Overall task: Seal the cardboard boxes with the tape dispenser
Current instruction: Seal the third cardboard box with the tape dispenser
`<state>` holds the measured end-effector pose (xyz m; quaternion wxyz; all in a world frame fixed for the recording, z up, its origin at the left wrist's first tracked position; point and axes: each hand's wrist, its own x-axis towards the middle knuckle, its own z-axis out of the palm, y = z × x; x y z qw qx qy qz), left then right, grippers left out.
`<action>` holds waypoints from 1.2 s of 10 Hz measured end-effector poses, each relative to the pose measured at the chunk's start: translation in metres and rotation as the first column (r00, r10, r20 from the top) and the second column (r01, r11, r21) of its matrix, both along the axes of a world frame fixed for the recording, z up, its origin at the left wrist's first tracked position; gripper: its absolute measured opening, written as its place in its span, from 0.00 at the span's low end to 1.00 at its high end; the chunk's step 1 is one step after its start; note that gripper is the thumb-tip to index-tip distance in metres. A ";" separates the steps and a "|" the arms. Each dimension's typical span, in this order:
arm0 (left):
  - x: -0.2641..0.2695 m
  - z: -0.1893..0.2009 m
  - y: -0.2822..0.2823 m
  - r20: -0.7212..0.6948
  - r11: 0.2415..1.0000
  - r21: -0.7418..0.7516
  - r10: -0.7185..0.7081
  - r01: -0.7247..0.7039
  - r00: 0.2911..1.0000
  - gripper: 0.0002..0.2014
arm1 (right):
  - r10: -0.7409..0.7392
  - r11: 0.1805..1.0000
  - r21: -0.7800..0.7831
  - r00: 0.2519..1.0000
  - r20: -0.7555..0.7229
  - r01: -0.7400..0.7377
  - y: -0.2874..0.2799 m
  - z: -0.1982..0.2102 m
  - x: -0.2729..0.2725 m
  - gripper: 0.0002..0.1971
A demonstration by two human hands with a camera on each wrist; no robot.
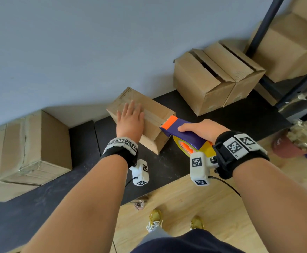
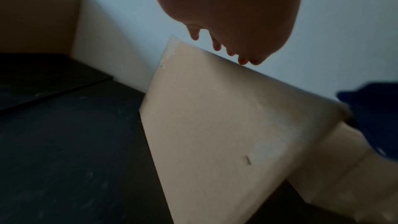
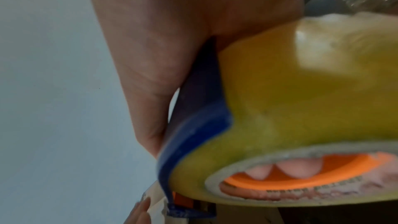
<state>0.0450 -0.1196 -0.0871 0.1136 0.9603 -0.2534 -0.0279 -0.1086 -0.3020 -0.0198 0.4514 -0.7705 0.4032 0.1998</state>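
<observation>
A small cardboard box (image 1: 154, 114) sits on the dark mat (image 1: 167, 167) by the wall, a strip of clear tape along its top seam. My left hand (image 1: 130, 117) lies flat on its top, fingers straight; the left wrist view shows the box side (image 2: 215, 125) below my fingers (image 2: 217, 47). My right hand (image 1: 202, 129) grips the purple and orange tape dispenser (image 1: 183, 130), its orange front edge at the box's near right top edge. The yellow tape roll (image 3: 301, 100) fills the right wrist view, with my fingertips (image 3: 299, 168) inside its orange core.
Two unsealed cardboard boxes (image 1: 216, 77) stand at the back right beside a dark metal rack (image 1: 265, 22) holding another box (image 1: 291, 39). A larger taped box (image 1: 26, 148) sits at the left. A pot with a dried plant (image 1: 298, 141) stands at the right on the wooden floor (image 1: 194, 207).
</observation>
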 end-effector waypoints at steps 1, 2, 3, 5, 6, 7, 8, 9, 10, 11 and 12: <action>-0.007 0.006 -0.020 0.021 0.985 0.057 -0.166 0.165 0.986 0.25 | 0.016 1.000 0.007 1.000 0.011 -0.016 0.000 -0.004 -0.004 0.31; -0.002 0.005 -0.036 0.043 0.969 0.104 -0.231 0.225 0.972 0.25 | 0.024 1.000 0.006 1.000 0.015 -0.024 -0.002 -0.008 -0.006 0.29; -0.001 -0.003 -0.049 0.037 0.933 0.190 -0.318 0.305 0.948 0.24 | 0.020 1.000 0.023 1.000 0.008 -0.020 -0.005 -0.013 -0.009 0.29; 0.006 -0.005 -0.051 0.007 0.938 0.080 -0.338 0.337 0.941 0.23 | 0.015 0.997 0.069 0.999 0.040 -0.018 -0.006 -0.020 -0.013 0.21; 0.008 -0.007 -0.053 -0.011 0.940 0.056 -0.336 0.336 0.942 0.22 | -0.005 0.994 0.108 0.998 0.065 -0.002 -0.010 -0.024 -0.020 0.22; 0.008 -0.008 -0.054 -0.005 0.943 0.046 -0.329 0.329 0.944 0.22 | -0.018 0.992 0.130 0.997 0.070 0.009 -0.012 -0.028 -0.026 0.23; 0.008 -0.010 -0.055 0.004 0.943 0.049 -0.330 0.330 0.944 0.22 | -0.035 0.991 0.135 0.998 0.060 0.026 -0.016 -0.030 -0.034 0.23; 0.010 -0.010 -0.055 -0.031 0.941 0.060 -0.333 0.334 0.942 0.22 | -0.038 0.987 0.156 0.998 0.053 0.029 -0.021 -0.029 -0.045 0.21; 0.010 -0.011 -0.056 -0.043 0.939 0.070 -0.334 0.336 0.942 0.23 | -0.023 0.987 0.161 0.999 0.049 0.015 -0.022 -0.030 -0.050 0.23; 0.010 -0.011 -0.055 -0.040 0.940 0.080 -0.329 0.332 0.943 0.23 | -0.021 0.987 0.158 0.999 0.048 0.013 -0.022 -0.031 -0.052 0.24; 0.008 -0.011 -0.054 -0.035 0.940 0.085 -0.330 0.331 0.943 0.23 | -0.018 0.989 0.150 0.998 0.055 0.010 -0.019 -0.033 -0.052 0.24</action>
